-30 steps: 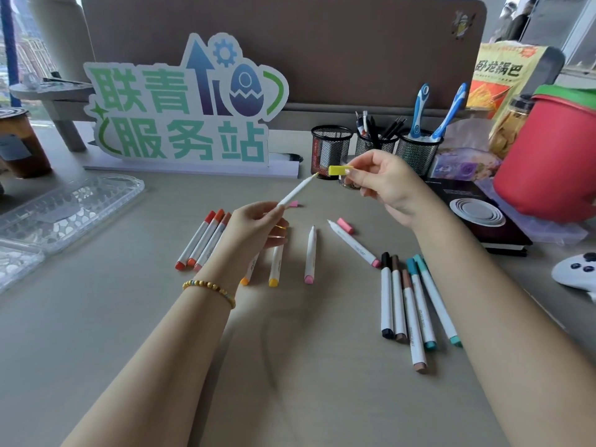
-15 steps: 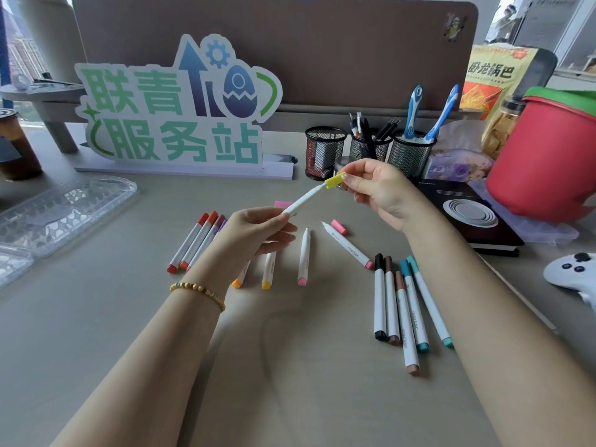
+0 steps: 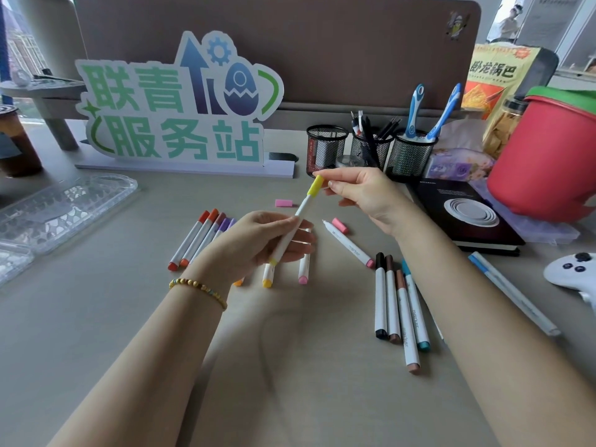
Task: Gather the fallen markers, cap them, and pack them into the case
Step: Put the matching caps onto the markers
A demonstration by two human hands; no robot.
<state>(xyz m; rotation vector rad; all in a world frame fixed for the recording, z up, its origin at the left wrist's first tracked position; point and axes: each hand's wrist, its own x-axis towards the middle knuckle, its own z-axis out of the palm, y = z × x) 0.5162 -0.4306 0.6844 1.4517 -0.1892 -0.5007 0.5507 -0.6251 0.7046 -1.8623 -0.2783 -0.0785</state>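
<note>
My left hand [image 3: 258,240] grips a white marker [image 3: 292,229] by its barrel, tilted up to the right above the desk. A yellow cap [image 3: 315,186] sits on its tip, and my right hand [image 3: 361,191] holds that cap with thumb and fingertips. An uncapped pink marker [image 3: 348,245] lies beside a loose pink cap [image 3: 339,225]; another pink cap [image 3: 283,203] lies farther back. Capped red, orange and purple markers [image 3: 196,237] lie left of my left hand. Several dark and teal markers [image 3: 396,304] lie at the right. The clear case [image 3: 61,211] lies open at far left.
A green and white sign [image 3: 174,111] stands behind. Mesh pen cups [image 3: 371,150] stand at the back, a black notebook [image 3: 464,217] and a red bucket [image 3: 548,162] at right. A white game controller [image 3: 574,275] and a blue pen [image 3: 512,295] lie near the right edge.
My right hand brought the yellow cap onto the tip of the marker held in my left hand. Both hands drew closer together.
</note>
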